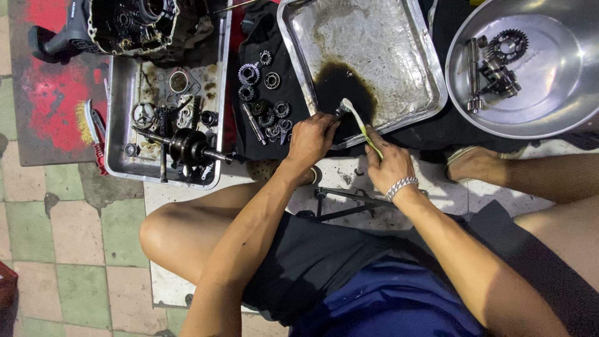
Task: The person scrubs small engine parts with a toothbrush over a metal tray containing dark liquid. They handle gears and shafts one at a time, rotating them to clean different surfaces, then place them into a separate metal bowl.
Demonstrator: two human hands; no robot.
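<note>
While we look down over bare knees, we see the left hand [310, 138] closed around a small metal part [340, 111], which it holds over the near edge of the tray [399, 37]. We see the right hand [390, 163], with a metal bracelet [401, 185] at its wrist, gripping a toothbrush [360, 126] by its yellow-green handle; the brush head touches the part just above a pool of dark oil [343, 87] in the tray's near left corner. We cannot make out what kind of part it is, since the fingers cover most of it.

Left of the tray, we see gears [265, 93] and a short shaft [253, 123] laid out on a black cloth [274, 50]. Further left sits a second tray [118, 112] holding a crankshaft [187, 146] and loose small parts, with an engine case [131, 25] at its far end and a wire brush [87, 125] just beside it on a red mat [50, 100]. To the right, we see a round steel bowl [561, 75] with a sprocket [508, 43] and a few more pieces inside. Everything rests on a tiled floor [75, 237].
</note>
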